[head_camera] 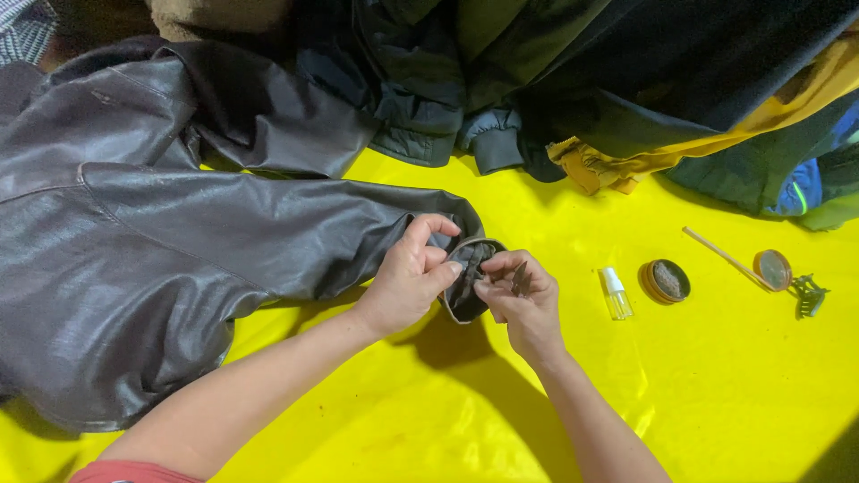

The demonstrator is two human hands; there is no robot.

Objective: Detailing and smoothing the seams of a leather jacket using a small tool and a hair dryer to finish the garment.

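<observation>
A dark brown leather jacket (134, 233) lies spread over a yellow sheet (716, 385), its sleeve reaching toward the middle. My left hand (412, 282) pinches the sleeve cuff (465, 300) from the left and holds it up. My right hand (528, 300) grips the cuff's other edge, with a small dark strap or tab between its fingers. Both hands meet at the cuff opening, which hides what lies inside it.
To the right stand a small clear spray bottle (615, 293), an open round tin (665, 281), its lid (772, 268), a thin wooden stick (720, 255) and a small green clip (810, 295). Several dark, yellow and green jackets (573, 80) are piled along the back.
</observation>
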